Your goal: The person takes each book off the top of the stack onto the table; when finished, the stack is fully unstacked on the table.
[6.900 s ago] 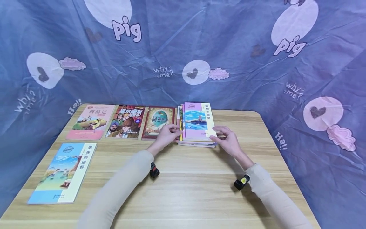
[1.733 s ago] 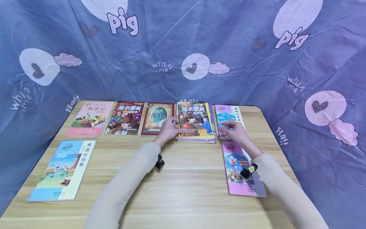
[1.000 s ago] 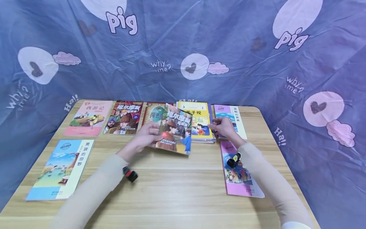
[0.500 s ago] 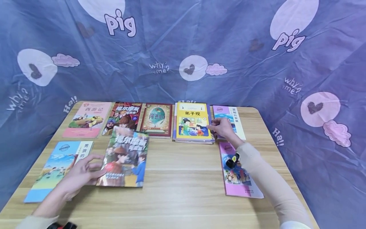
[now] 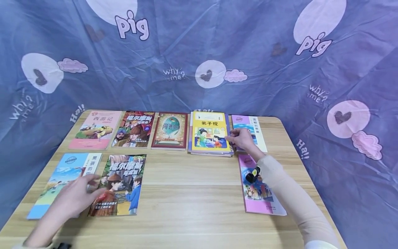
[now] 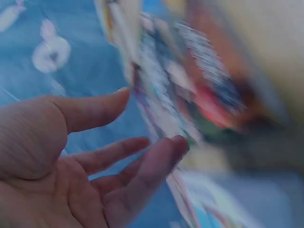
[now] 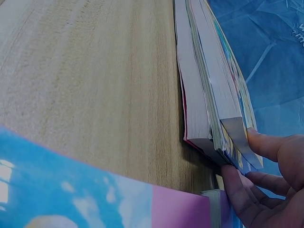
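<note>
In the head view my left hand (image 5: 76, 194) is at the left edge of a comic-style detective book (image 5: 119, 185) lying on the table. The left wrist view shows that hand's thumb and fingers spread apart, gripping nothing; the books there are blurred. My right hand (image 5: 244, 139) holds the right edge of a stack of books topped by a yellow book (image 5: 209, 131). In the right wrist view, its thumb (image 7: 266, 144) is at the top book's corner, with fingertips lower against the stack's side. How far the fingers reach around the books is hidden.
Along the back lie a pink book (image 5: 93, 129), a red detective book (image 5: 133, 128), a red-bordered book (image 5: 169, 130) and a lilac-and-white book (image 5: 259, 135). A blue book (image 5: 43, 207) lies partly behind my left hand. A pink-purple book (image 5: 253, 193) lies under my right forearm.
The detective book came off the stack, leaving the yellow book on top. My left hand carried it left, laid it beside the blue book and released it. My right hand moved to the stack's edge.
</note>
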A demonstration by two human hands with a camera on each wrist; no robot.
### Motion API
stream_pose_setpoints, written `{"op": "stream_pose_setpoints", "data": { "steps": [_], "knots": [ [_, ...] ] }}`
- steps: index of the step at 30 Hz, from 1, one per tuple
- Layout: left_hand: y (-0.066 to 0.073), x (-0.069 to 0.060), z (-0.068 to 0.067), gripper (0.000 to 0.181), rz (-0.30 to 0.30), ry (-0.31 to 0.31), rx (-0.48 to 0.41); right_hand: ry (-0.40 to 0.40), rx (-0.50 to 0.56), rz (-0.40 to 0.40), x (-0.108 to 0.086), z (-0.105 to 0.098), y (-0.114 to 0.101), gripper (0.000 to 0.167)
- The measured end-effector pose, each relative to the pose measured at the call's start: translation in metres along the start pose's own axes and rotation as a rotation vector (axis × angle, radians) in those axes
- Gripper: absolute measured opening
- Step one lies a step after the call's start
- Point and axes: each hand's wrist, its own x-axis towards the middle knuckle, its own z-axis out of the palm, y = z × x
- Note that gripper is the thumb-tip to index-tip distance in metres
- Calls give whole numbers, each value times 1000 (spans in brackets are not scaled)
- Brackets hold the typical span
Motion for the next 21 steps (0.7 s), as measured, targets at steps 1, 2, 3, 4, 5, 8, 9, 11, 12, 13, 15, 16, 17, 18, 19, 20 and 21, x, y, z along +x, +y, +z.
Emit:
{"op": "stream_pose_setpoints", "data": {
  "steps": [1,2,3,4,5,8,9,11,12,13,15,16,17,18,19,20,21],
  "knots": [
    [12,5,0,61,32,25,-9,1,-2,-1,0,0,0,58],
    [24,11,3,57,62,53,-43,2,-5,0,-1,-1,0,58],
    [37,20,6,52,99,72,-79,3,-7,1,-1,-2,1,58],
    [48,30,12,49,134,80,-136,5,-7,-1,-1,-2,1,59],
    [59,41,18,46,161,84,-194,5,-6,-1,0,-2,2,59],
    [87,76,39,39,221,62,-342,0,-7,-1,1,-1,2,60],
    [96,87,46,38,221,40,-393,0,-6,-2,1,-1,2,60],
    [114,106,58,36,205,8,-482,-3,-4,-2,2,1,1,60],
    [124,115,62,36,201,-6,-524,-4,-4,-2,3,2,1,60],
    [133,123,67,36,194,-16,-556,-5,-2,-2,4,2,1,60],
    [151,139,75,34,177,-20,-606,-7,0,-1,4,3,1,61],
    [159,147,79,34,175,-26,-630,-8,0,-1,4,3,2,61],
    [166,155,82,35,173,-34,-659,-5,0,0,4,3,2,61],
    [173,163,86,35,169,-43,-689,-3,3,2,4,4,1,60],
    [179,170,90,36,157,-57,-721,-2,3,2,4,4,1,60],
    [184,177,93,36,152,-66,-747,-3,0,0,4,4,1,60],
    [189,184,96,36,144,-81,-773,-4,-1,-4,3,4,0,60]
  ]
}}
